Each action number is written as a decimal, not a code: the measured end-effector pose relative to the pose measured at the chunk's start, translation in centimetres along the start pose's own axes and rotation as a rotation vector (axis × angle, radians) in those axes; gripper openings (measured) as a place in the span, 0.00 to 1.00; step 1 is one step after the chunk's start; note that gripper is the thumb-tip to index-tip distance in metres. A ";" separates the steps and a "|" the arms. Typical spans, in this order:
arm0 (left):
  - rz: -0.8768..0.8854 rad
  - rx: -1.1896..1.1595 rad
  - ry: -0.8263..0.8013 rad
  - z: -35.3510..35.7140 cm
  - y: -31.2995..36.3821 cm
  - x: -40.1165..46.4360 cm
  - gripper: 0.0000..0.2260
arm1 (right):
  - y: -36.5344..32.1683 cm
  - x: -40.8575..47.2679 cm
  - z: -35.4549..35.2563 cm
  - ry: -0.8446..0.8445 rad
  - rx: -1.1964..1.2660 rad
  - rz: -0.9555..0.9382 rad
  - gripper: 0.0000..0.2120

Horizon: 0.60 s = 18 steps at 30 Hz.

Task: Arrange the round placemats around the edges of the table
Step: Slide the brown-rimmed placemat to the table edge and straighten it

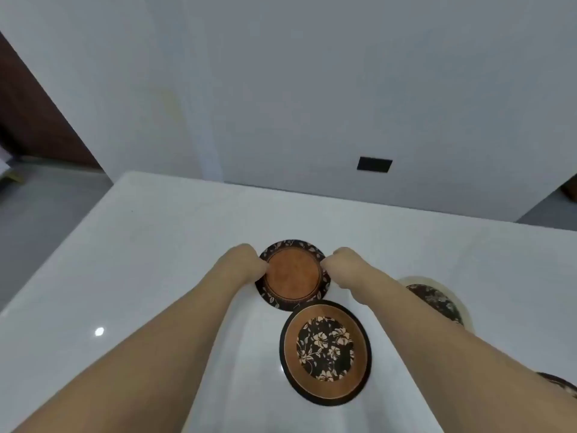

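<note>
A round placemat with a plain brown centre and a dark floral rim (pixel 293 275) lies on the white table (pixel 162 245), out in the middle. My left hand (pixel 245 264) pinches its left edge and my right hand (pixel 345 265) pinches its right edge. Just nearer to me lies a second round placemat (pixel 326 353), brown with a dark floral centre and a black rim, its far edge meeting the first one. A third placemat with a cream rim (pixel 437 300) shows partly behind my right forearm. A dark sliver of another (pixel 562 385) peeks out at the right border.
The table's far edge runs along a white wall with a black socket plate (pixel 374 164). The table's left edge drops to a grey floor (pixel 37 214). A dark brown panel (pixel 31 120) stands at the far left.
</note>
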State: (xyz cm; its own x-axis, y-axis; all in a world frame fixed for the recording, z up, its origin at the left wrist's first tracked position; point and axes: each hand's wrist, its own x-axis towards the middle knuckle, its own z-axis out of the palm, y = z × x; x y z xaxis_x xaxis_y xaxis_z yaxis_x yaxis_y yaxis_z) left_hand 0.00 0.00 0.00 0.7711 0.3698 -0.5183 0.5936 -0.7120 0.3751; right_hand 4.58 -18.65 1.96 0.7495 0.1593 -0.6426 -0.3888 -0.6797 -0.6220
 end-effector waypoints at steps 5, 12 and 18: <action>-0.066 -0.104 0.177 3.1 -0.9 4.0 0.13 | 0.9 5.1 1.8 0.178 -0.008 0.066 0.12; 0.034 -0.220 0.185 4.1 -1.9 5.4 0.10 | 2.1 7.4 2.8 0.249 0.055 0.056 0.12; 0.110 -0.595 0.305 1.4 -5.2 4.3 0.09 | -1.5 6.0 4.8 0.354 -0.033 -0.149 0.11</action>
State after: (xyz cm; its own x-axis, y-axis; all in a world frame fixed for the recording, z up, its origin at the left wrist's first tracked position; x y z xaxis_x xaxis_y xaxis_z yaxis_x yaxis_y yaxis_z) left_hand -0.15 4.47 -5.27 0.8130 0.5282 -0.2453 0.4661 -0.3378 0.8177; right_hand 7.07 -13.23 -3.09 0.9372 0.0049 -0.3487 -0.2488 -0.6912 -0.6785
